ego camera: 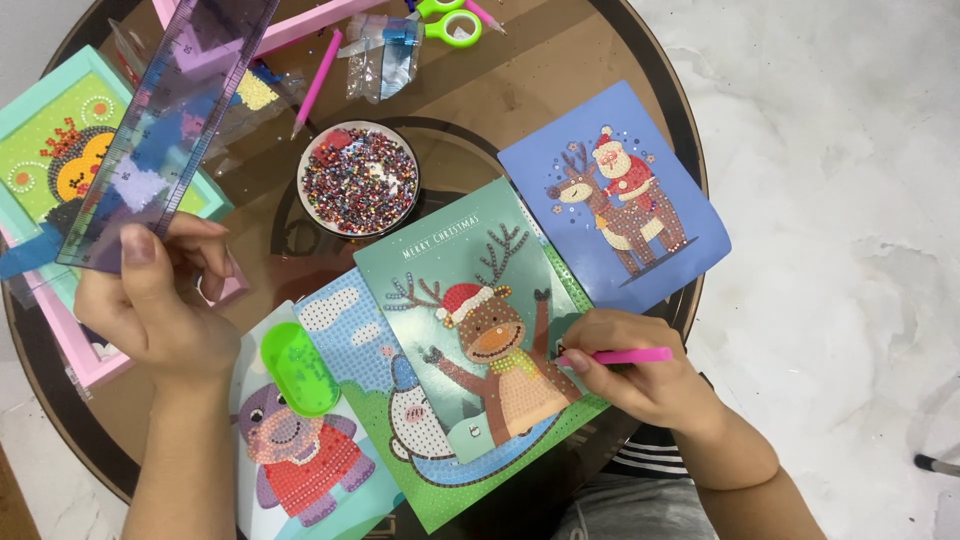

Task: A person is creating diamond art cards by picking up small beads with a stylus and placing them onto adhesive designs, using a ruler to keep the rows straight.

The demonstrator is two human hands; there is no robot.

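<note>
My left hand [160, 300] grips the lower end of a clear purple ruler [170, 120], which rises slantwise to the top of the view. My right hand [640, 375] holds a pink pen [625, 356] with its tip at the right edge of a green bead-art card showing a reindeer in a red hat [480, 330]. That card lies on a second picture with a white figure [400, 400]. Beside my left wrist a small green tray [298, 368] rests on a picture of a grey hippo in red [300, 460].
A round bowl of mixed beads [358, 180] stands mid-table on the round brown table [560, 60]. A blue card with a red-suited figure on a reindeer [615, 200] lies at right. A framed yellow-green picture [60, 140], another pink pen [318, 80], green scissors [450, 20] and plastic bags [385, 55] sit at the back.
</note>
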